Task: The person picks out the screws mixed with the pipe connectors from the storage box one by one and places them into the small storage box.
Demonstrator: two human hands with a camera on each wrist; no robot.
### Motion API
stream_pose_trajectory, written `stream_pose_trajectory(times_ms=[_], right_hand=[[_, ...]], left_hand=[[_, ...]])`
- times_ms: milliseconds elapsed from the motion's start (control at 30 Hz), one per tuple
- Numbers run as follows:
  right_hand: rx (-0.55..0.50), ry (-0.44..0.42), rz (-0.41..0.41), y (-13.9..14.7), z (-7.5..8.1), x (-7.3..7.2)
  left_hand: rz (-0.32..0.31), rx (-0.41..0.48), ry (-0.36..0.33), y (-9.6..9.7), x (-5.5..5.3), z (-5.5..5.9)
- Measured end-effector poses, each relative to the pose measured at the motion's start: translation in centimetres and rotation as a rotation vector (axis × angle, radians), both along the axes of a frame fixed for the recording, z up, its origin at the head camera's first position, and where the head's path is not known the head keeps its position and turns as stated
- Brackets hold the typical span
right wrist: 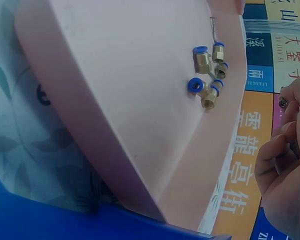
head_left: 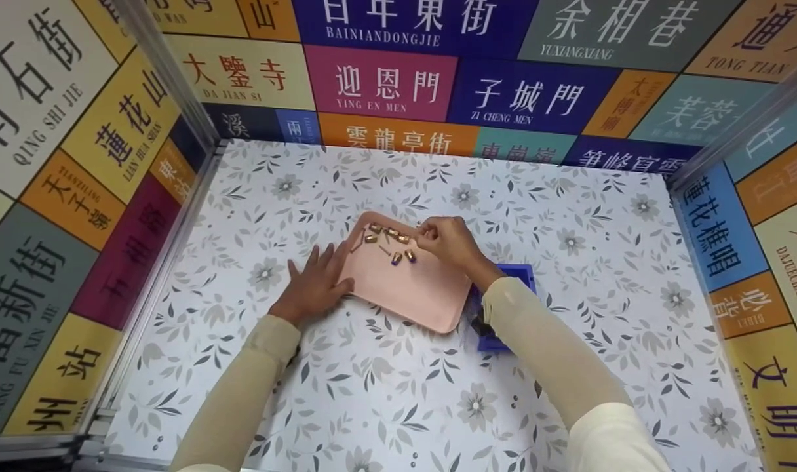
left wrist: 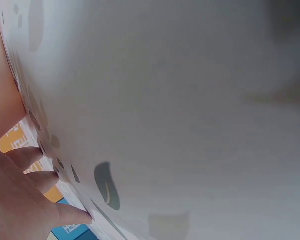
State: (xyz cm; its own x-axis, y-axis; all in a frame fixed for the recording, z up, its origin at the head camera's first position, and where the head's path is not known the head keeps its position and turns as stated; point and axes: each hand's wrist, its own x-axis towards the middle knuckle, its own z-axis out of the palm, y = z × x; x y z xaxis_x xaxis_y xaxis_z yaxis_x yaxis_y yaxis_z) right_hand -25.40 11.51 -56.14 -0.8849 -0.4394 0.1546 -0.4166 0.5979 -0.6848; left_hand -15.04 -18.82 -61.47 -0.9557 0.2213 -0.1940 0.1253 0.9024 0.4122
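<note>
A pink tray (head_left: pixel 405 292) lies on the patterned table covering. Toward its far side sit several brass push-in fittings (right wrist: pixel 203 62) with blue collars. Thin screws (head_left: pixel 385 250) lie among them; one screw (right wrist: pixel 213 31) shows by the tray wall in the right wrist view. My right hand (head_left: pixel 452 244) is over the tray's far right corner, its fingertips pinching a small screw (right wrist: pixel 283 103) of which only the head shows. Fingers spread, my left hand (head_left: pixel 314 282) rests at the tray's left edge. In the left wrist view, the left fingers (left wrist: pixel 42 180) extend along the covering.
A blue container (head_left: pixel 524 270) stands right of the tray, partly hidden under my right forearm; something dark shows at its left side. Walls with coloured sign panels (head_left: pixel 379 82) and metal frame posts (head_left: pixel 182 85) enclose the table at the back and both sides.
</note>
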Motion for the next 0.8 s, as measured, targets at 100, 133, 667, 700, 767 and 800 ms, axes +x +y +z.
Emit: stream_pose_trajectory(times_ms=[100,133,667,700,767,800], right_hand=[[-0.008,0.0,-0.006,0.6,0.3,0.3],[-0.008,0.0,-0.009,0.8,0.4,0.3],[-0.079,0.03,-0.015,3.6,1.6,1.4],[-0.085,0.029,-0.016,3.7,1.7,1.4],[-0.093,0.032,-0.02,3.9,2.0,1.6],[-0.096,0.035,-0.023,4.0,2.1,1.6]], left_hand=[[-0.004,0.002,0.012,0.0,0.0,0.0],[-0.003,0.0,0.013,0.0,0.0,0.0],[-0.003,-0.012,0.021,0.0,0.1,-0.2],[0.0,-0.01,0.02,0.0,0.1,-0.2],[-0.001,-0.007,0.019,0.0,0.1,-0.3],[-0.001,-0.008,0.02,0.0,0.1,-0.4]])
